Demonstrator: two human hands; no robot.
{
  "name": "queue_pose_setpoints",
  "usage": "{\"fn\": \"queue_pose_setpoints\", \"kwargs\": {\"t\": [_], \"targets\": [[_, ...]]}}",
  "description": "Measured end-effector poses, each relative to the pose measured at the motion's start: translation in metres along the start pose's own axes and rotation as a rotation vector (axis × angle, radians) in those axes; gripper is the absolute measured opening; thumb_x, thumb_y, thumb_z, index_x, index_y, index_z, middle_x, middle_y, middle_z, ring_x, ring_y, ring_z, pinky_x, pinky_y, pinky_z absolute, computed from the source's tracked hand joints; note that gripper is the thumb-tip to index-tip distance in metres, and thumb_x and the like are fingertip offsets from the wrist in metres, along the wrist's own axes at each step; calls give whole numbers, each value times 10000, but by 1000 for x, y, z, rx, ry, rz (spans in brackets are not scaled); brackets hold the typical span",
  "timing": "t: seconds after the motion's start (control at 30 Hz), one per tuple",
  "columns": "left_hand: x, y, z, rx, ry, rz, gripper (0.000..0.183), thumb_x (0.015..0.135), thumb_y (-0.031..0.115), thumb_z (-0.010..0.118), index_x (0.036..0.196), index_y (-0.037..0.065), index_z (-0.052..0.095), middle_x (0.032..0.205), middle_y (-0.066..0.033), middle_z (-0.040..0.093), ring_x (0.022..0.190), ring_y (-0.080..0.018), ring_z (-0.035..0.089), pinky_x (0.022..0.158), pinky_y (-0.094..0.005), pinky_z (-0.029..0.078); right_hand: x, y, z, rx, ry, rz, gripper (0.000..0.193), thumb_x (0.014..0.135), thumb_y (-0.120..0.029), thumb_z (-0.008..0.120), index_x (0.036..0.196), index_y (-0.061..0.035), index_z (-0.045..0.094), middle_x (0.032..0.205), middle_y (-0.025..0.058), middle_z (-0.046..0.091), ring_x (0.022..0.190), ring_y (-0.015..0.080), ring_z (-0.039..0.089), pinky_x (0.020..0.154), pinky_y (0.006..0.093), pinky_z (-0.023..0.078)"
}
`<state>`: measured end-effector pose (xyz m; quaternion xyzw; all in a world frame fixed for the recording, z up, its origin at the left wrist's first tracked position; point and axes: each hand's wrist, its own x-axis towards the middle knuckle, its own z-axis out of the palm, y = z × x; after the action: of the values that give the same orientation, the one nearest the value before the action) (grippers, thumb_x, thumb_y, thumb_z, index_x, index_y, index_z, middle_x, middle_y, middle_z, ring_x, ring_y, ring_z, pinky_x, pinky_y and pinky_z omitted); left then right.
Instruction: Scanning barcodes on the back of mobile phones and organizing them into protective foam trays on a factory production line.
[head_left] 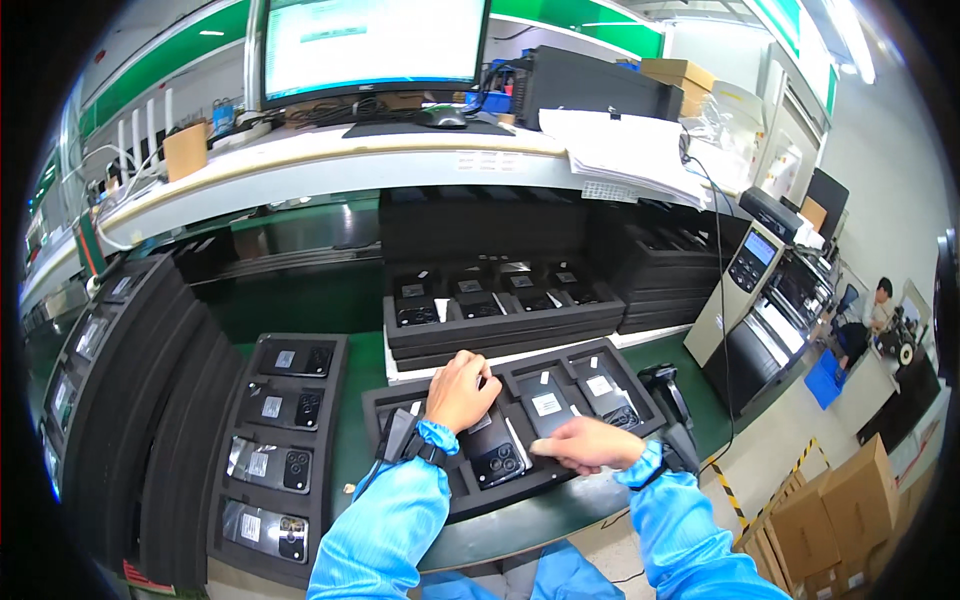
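Observation:
A black foam tray (456,507) lies before me on the green bench, with smartphones in its slots. My left hand (463,392) is curled over the upper end of one dark smartphone (497,462) with a large camera block; its fingertips are mostly hidden. Along that phone's right side runs a thin white strip (518,440). My right hand (590,445) has its thumb and fingers closed just right of the strip; what they pinch, if anything, cannot be made out. Further right in the tray are a labelled phone (546,404) and another labelled phone (600,387).
Left stands a foam tray of phones (272,408) beside tall stacked trays (165,430). Behind is a stacked phone tray (505,325). A label printer (750,300) and a black handheld device (668,395) are at right. The shelf (400,160) above carries a monitor (375,50).

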<state>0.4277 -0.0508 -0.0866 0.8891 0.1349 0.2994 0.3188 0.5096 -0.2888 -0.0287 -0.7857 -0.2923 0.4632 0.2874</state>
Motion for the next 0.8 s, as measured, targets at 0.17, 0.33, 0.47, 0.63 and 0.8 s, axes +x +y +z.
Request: {"fn": "queue_pose_setpoints", "kwargs": {"t": [0.17,0.33,0.47,0.63,0.8], "targets": [[-4,7,1,273,-83,66,221,845,315,647,822,104,709,1139,-111,616,1078,-303,610,954,-438,434,-20,95,-70,16,1192,-214,377,794,-241,814,1008,14,637,891,153,712,824,238,700,729,366,560],[2,5,-14,26,-136,-30,268,865,223,685,1078,77,615,1113,-155,637,1027,-366,630,894,-451,494,-4,169,-119,-96,1172,-57,814,716,-225,814,1429,-34,471,1218,269,669,1114,430,656,956,460,517],[-3,-5,-40,132,54,-136,351,868,275,685,1136,65,601,1051,-155,679,1074,-351,641,940,-450,465,-1,160,-141,-367,1116,-78,730,710,-200,771,1384,-54,530,1128,287,697,1078,420,686,926,469,539],[-26,-26,-62,495,50,-553,356,878,417,633,1027,105,715,1001,-139,741,1036,-346,651,986,-469,385,0,80,-121,-328,1069,-340,829,782,-34,657,1516,-91,275,872,199,672,616,309,673,585,407,569],[-26,-44,-72,254,180,-540,313,881,363,662,993,78,728,914,-141,754,859,-294,715,827,-401,506,-6,-8,-61,314,439,-424,836,844,-28,653,1549,-185,233,1013,177,642,565,180,638,465,319,548]]}}
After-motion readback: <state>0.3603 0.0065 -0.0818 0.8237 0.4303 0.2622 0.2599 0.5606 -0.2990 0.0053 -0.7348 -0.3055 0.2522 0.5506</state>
